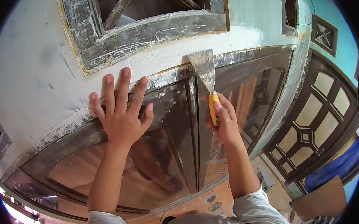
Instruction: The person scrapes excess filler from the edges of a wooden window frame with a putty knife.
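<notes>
Spread flat, my left hand [122,109] rests against the wall and the top of the window frame, its fingers apart and holding nothing. My right hand [225,119] is wrapped round the yellow handle of a scraper [203,67]. The scraper points upward, and its wide, smeared blade lies at the strip of white wall [160,62] just above the frame's top edge. White smears and flakes mark the dark wooden frame [238,57]. Under my hands are the glass-paned shutters [150,167], which meet at a vertical joint near the middle.
Above is a dark wooden vent frame [154,31] with crossed slats. To the right stands a brown panelled door [307,116], with blue cloth [334,164] and a brown board [322,197] below it. The tiled floor [218,204] shows at the bottom.
</notes>
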`<state>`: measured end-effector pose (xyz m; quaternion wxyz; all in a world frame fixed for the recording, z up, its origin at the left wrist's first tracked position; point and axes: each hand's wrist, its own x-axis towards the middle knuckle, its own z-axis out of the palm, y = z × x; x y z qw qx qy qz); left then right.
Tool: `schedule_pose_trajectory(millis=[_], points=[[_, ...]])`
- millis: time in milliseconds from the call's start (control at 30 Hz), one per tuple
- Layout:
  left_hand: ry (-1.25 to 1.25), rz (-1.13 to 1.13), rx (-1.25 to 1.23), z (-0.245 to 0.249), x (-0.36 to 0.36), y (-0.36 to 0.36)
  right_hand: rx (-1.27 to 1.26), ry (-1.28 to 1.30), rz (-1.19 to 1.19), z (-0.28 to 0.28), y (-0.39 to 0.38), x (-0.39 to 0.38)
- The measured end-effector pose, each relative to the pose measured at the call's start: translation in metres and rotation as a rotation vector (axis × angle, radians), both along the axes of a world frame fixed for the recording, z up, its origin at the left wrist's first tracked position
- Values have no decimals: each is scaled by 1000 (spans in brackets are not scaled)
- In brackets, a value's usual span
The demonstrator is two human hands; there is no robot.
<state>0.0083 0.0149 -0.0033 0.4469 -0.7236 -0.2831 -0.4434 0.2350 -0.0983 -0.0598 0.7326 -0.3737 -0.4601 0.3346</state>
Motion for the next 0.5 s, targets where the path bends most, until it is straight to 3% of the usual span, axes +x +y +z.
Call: schedule_pose_trajectory(millis=[500], points=[[2, -5, 6, -1, 1, 2, 51, -22, -21, 28, 5, -4]])
